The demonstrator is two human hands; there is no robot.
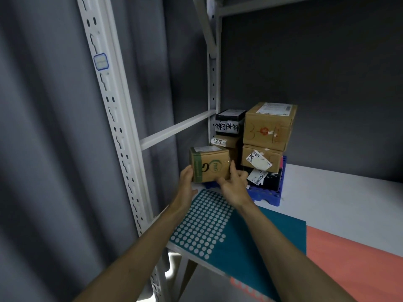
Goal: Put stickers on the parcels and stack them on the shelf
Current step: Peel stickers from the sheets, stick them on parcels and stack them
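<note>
A small brown cardboard parcel with green print (210, 163) is held between both my hands at the left end of the white shelf (340, 192). My left hand (187, 177) grips its left side, and my right hand (234, 184) holds its right lower corner. Behind it stands a stack of parcels (268, 136) on a blue plastic pallet (268, 196): two brown boxes over a black one, with a black box and a labelled brown box to their left. A teal sticker sheet with white round dots (205, 225) lies on the shelf under my forearms.
A red-orange sheet (349, 264) lies to the right of the teal one. A white perforated upright (117, 118) and a cross bar (176, 129) frame the shelf's left side. Grey curtain hangs on the left, and a dark wall stands behind.
</note>
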